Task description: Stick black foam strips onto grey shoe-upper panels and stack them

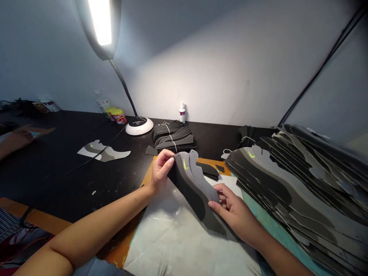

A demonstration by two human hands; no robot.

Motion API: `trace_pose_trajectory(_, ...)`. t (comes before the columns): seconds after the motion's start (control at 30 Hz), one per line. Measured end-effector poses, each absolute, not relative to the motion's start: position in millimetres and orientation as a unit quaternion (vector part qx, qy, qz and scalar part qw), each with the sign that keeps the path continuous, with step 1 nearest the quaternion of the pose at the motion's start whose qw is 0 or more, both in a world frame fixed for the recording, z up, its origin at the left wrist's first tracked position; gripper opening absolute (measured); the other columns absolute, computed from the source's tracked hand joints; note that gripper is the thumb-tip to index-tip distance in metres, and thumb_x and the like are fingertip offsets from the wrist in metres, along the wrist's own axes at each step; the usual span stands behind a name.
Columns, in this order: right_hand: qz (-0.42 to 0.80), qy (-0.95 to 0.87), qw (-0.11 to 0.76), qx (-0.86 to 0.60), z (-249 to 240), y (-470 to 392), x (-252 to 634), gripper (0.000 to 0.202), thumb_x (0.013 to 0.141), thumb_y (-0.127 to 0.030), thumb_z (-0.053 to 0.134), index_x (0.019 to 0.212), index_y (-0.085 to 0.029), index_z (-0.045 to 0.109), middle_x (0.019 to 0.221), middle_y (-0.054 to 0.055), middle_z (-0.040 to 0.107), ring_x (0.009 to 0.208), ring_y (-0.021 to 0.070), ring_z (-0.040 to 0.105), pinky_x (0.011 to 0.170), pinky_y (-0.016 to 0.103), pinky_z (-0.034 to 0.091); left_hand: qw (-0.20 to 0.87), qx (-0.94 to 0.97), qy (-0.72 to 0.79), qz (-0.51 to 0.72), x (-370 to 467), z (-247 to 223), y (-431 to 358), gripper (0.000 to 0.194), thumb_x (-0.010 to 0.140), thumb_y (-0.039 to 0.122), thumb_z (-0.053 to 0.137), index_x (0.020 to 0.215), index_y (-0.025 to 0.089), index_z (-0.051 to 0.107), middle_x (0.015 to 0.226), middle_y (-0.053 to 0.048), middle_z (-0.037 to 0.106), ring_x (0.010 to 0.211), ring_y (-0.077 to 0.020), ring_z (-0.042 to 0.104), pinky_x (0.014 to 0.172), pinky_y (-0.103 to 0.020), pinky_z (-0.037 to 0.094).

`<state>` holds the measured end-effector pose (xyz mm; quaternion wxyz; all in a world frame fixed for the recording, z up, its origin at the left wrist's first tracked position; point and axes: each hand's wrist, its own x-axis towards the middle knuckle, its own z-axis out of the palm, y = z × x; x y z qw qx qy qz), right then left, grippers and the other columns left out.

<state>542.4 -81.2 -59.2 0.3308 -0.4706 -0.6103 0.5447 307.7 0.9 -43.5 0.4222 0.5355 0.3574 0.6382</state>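
A grey-and-black shoe upper piece with a small yellow-green swoosh is held up at a tilt over a white sheet. My left hand pinches its upper left corner between thumb and fingers. Along its right edge, my right hand grips it with the thumb on the front face; some of those fingertips are hidden behind it. Beyond the held piece sits a bundle of dark cut pieces tied with a white band. A few small black pieces lie just behind the held piece.
Tall stacks of similar upper pieces fill the right side. A lamp stands at the back, near a small white bottle and yellow tubs. One loose upper piece lies left under a cable. Another person's hand is far left.
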Motion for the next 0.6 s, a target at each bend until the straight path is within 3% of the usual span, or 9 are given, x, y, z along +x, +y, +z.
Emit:
trace_pose_trajectory(0.33,0.531,-0.613,0.334,-0.481,-56.0,-81.6,541.1,0.027,0.091,-0.047,0.060,0.103,-0.024,0.056,0.083,0.002,0.068,0.071,0.0179,0.063,0.063,0.027,0.049,0.405,0.542,0.362,0.641,306.8,-47.9,3.3,0.026,0.082,0.041,0.066,0.076,0.020,0.051,0.072,0.001,0.046,0.066,-0.0142,0.040,0.062,-0.026,0.033)
trace_pose_trajectory(0.6,0.526,-0.628,0.306,-0.485,-59.3,-80.7,541.4,0.024,0.096,-0.046,0.052,0.104,-0.023,0.053,0.084,0.001,0.066,0.071,0.0165,0.059,0.063,0.025,0.043,0.404,0.550,0.377,0.626,304.6,-49.7,6.3,0.034,0.086,0.049,0.065,0.076,0.019,0.055,0.073,0.001,0.047,0.067,-0.0140,0.041,0.063,-0.025,0.035)
